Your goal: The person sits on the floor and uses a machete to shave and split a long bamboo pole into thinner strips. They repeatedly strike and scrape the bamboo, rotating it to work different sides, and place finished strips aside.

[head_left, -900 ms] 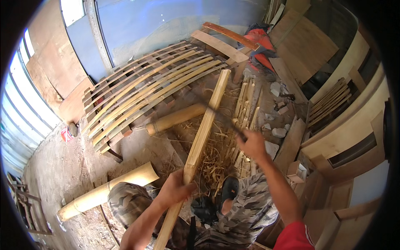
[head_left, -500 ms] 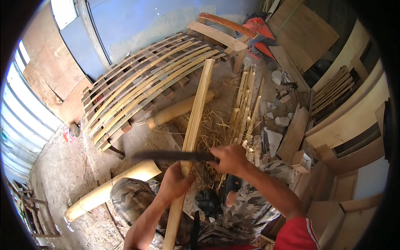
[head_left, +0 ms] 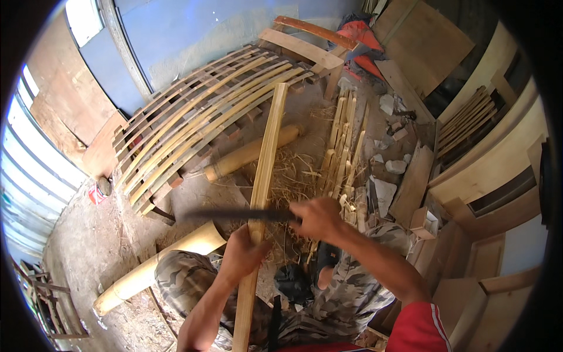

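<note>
Gripping a split bamboo strip (head_left: 267,155) at seven o'clock with the left hand (head_left: 239,256), thumb along its right edge, other fingers partly hidden but apparently curled beneath, seemingly to steady a length stretching from twelve o'clock down toward six. Clasping a machete (head_left: 231,215) by its handle at five o'clock with the right hand (head_left: 318,218), fingers folded tightly round, blade pointed toward nine o'clock, probably to lie crosswise over the strip; impossible to tell whether touching. At two o'clock, split bamboo lengths (head_left: 335,158) laid roughly parallel, perhaps for easy reach.
</note>
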### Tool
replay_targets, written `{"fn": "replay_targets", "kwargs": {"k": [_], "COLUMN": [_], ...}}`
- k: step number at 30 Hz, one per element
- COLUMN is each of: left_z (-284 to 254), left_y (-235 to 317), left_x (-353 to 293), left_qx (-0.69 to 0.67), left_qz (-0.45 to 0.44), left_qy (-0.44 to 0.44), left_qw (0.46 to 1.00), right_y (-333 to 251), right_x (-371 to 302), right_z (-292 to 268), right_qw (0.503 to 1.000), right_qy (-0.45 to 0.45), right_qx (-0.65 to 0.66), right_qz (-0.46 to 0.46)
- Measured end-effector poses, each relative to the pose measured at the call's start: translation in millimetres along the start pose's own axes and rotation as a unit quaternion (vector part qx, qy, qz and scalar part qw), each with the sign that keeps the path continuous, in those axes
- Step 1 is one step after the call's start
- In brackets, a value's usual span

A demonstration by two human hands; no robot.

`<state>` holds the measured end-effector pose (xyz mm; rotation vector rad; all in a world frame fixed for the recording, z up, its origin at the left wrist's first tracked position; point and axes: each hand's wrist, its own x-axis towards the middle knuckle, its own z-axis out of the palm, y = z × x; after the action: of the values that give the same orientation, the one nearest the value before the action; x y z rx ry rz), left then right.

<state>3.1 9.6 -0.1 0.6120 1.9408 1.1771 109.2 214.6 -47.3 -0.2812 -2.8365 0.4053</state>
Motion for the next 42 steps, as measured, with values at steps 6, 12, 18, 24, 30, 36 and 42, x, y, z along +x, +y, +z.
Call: {"fn": "replay_targets", "kwargs": {"k": [6, 12, 18, 24, 30, 36, 42], "left_z": [-3.4, -0.6, 4.5, 6.5, 6.1, 10.4, 8.4], "left_y": [-1.8, -4.5, -16.2, -33.2, -21.1, -32.2, -31.9], "left_x": [5.0, 6.5, 10.3, 13.8, 8.6, 11.6, 5.8], "left_qx": [0.001, 0.056, 0.123, 0.120, 0.084, 0.131, 0.193], "left_qz": [-0.009, 0.017, 0.059, 0.047, 0.032, 0.008, 0.110], "left_qy": [0.002, 0.024, 0.055, 0.050, 0.038, 0.009, 0.058], "left_qw": [1.000, 0.998, 0.989, 0.990, 0.995, 0.991, 0.973], "right_y": [6.7, 18.2, 15.1, 9.1, 13.8, 42.0, 49.7], "right_x": [17.8, 15.2, 7.2, 10.7, 15.1, 14.4, 23.1], "right_z": [-2.4, -0.3, 1.9, -3.4, -4.2, -9.8, -8.3], "right_qw": [0.998, 0.997, 0.999, 0.998, 0.996, 0.998, 0.995], "right_qy": [-0.031, -0.037, -0.026, -0.032, -0.047, -0.001, 0.000], "right_qx": [0.004, -0.028, -0.042, -0.045, -0.032, -0.033, -0.003], "right_qz": [0.063, 0.055, 0.007, 0.038, 0.071, 0.059, 0.104]}}
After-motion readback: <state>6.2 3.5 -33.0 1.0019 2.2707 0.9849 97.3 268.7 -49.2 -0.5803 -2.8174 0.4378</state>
